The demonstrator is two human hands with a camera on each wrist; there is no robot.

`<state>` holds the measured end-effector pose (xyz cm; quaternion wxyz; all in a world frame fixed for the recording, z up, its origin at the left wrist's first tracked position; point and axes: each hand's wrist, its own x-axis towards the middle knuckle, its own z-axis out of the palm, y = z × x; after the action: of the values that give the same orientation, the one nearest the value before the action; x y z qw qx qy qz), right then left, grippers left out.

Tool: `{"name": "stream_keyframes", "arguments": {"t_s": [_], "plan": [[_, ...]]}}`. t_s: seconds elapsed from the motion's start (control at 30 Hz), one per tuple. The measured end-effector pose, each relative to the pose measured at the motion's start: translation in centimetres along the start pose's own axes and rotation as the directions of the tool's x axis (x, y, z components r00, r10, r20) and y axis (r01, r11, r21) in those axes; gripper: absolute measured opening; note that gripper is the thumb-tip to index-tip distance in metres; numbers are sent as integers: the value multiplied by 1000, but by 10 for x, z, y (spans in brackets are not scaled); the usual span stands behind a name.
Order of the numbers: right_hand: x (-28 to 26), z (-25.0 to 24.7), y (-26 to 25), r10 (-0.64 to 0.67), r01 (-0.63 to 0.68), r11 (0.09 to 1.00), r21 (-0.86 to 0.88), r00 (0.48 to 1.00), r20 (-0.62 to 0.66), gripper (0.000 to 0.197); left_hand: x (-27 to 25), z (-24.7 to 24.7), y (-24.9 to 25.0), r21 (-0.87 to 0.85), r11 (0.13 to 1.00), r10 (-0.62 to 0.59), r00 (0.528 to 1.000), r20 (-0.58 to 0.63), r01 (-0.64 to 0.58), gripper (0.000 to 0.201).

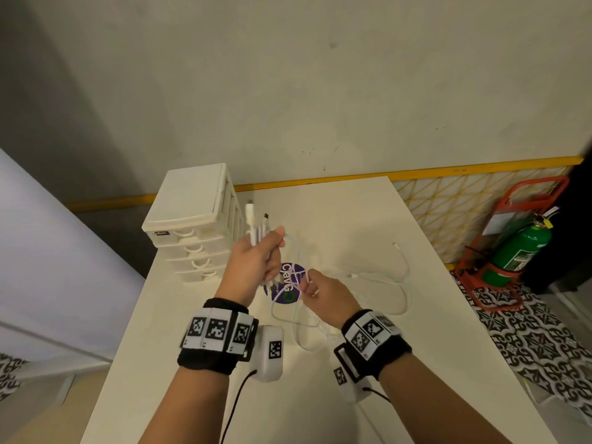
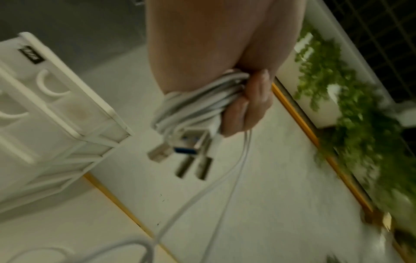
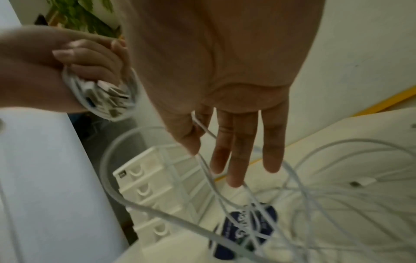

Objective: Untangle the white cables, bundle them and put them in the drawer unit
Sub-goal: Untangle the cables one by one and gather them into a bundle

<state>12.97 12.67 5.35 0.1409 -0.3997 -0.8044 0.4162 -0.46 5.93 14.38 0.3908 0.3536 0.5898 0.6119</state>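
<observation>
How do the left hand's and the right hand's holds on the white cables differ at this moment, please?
The left hand grips a gathered bunch of cables with plug ends sticking up; the right hand pinches only a strand. The left hand is raised near the drawer unit; the right hand sits lower, over loose loops on the table. Both hold white cable.

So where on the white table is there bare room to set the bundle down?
Bare patches of the white table: the far right corner by the yellow wall strip, and the near edge below both wrists. Crowded: the middle, where loose white cables loop over the purple round sticker beside the white plastic drawer unit.
</observation>
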Motion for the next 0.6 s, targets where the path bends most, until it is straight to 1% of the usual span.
{"name": "stream_keyframes", "arguments": {"t_s": [0.03, 0.1, 0.13, 0.2, 0.23, 0.27, 0.3, 0.33, 0.37, 0.4, 0.43, 0.47, 0.5, 0.53, 0.6], "plan": [[1, 0, 9, 18, -20, 999, -47, 1000, -23, 13, 1, -5, 1, -21, 1000, 16, 999, -33, -16, 30], [2, -2, 23, 34, -41, 996, -79, 995, -95, 20, 3, -16, 4, -23, 999, 38, 996, -86, -40, 31], [3, -4, 26, 17, -29, 996, -86, 992, -126, 21, 4, -21, 5, -20, 999, 47, 994, -98, -49, 31], [5, -10, 32, -28, 2, 991, -133, 980, -197, 32, 3, -27, 4, -26, 997, 64, 991, -116, -67, 31], [6, -16, 36, -55, 6, 981, -192, 966, -251, 39, 2, -29, 4, -36, 996, 74, 989, -128, -79, 30], [9, -24, 40, -71, -17, 963, -268, 946, -316, 42, 1, -32, 4, -48, 994, 85, 986, -144, -93, 30], [11, -34, 45, -77, -54, 946, -321, 921, -382, 42, 0, -35, 6, -64, 993, 91, 981, -169, -103, 29], [12, -44, 49, -68, -94, 938, -334, 895, -441, 38, -1, -37, 8, -87, 991, 86, 974, -208, -106, 27], [14, -52, 54, -60, -106, 944, -311, 875, -480, 33, -2, -40, 11, -119, 987, 77, 964, -254, -110, 26], [15, -59, 56, -53, -92, 959, -267, 869, -493, 29, -1, -42, 14, -150, 981, 72, 955, -289, -120, 25], [15, -64, 56, -35, -73, 976, -205, 878, -478, 28, 0, -43, 16, -164, 979, 71, 950, -304, -125, 25], [15, -67, 55, 5, -71, 989, -130, 893, -450, 31, 1, -42, 17, -159, 980, 71, 951, -300, -123, 25], [15, -69, 53, 72, -103, 993, -55, 912, -403, 39, 3, -40, 17, -142, 983, 71, 958, -277, -114, 25], [16, -70, 51, 153, -164, 986, -4, 929, -338, 49, 4, -37, 16, -114, 988, 73, 968, -239, -102, 26], [17, -71, 48, 284, -290, 957, -8, 941, -184, 67, 5, -29, 11, -35, 997, 66, 984, -165, -73, 28]]}}
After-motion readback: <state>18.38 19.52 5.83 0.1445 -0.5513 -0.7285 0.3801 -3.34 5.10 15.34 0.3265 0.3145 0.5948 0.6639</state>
